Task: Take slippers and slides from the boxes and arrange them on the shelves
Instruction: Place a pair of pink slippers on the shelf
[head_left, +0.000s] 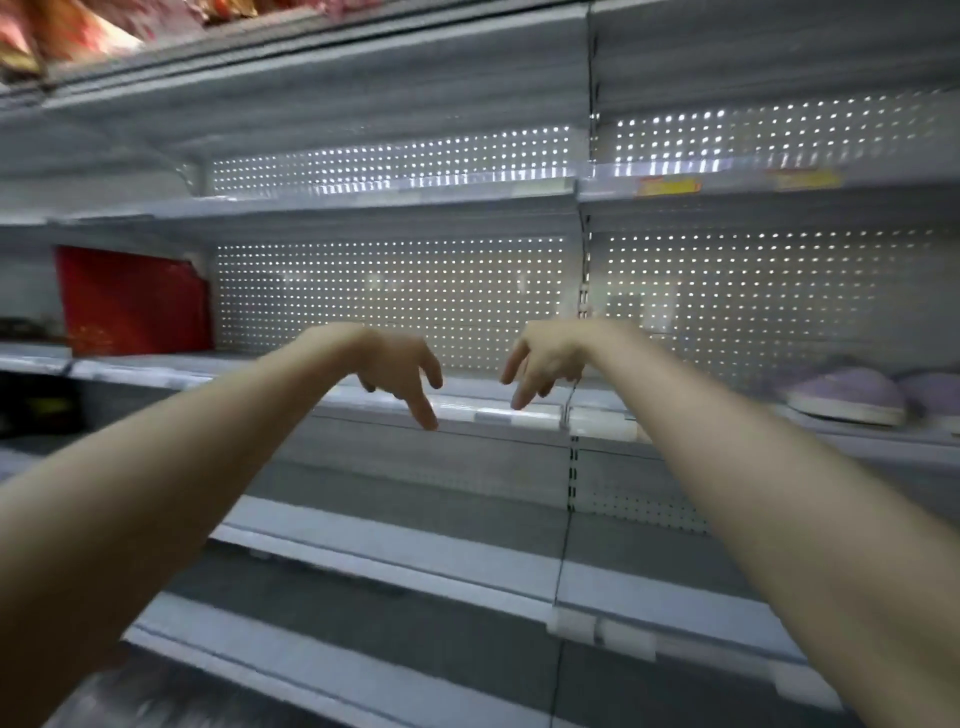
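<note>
Grey metal shop shelving (395, 540) backed by a white perforated panel (389, 291) fills the view, most tiers bare; motion smears the whole picture. Two lilac soft slippers with pale soles (852, 397) lie side by side on the middle shelf (519, 415) at the far right, close to its front edge, presumably so a shopper can see and reach them; they are well apart from both hands. No other slippers or slides show, and no box to draw from is in view.

The left hand (400, 369) and the right hand (545, 358) reach out over the front lip of that same shelf, near each other but apart; each holds nothing, its fingers slack and drooping, forefinger pointing down toward the lip; whether a fingertip touches it I cannot tell. Such loose, empty hands suggest a pause between placements; the next pair has yet to be fetched.

Farther out, a flat red carton (135, 301) stands upright against the back at the left; yellow price labels (670, 185) sit on the lip of the shelf above; blurred red-and-pink patterned goods (62, 31) crowd the top tier.
</note>
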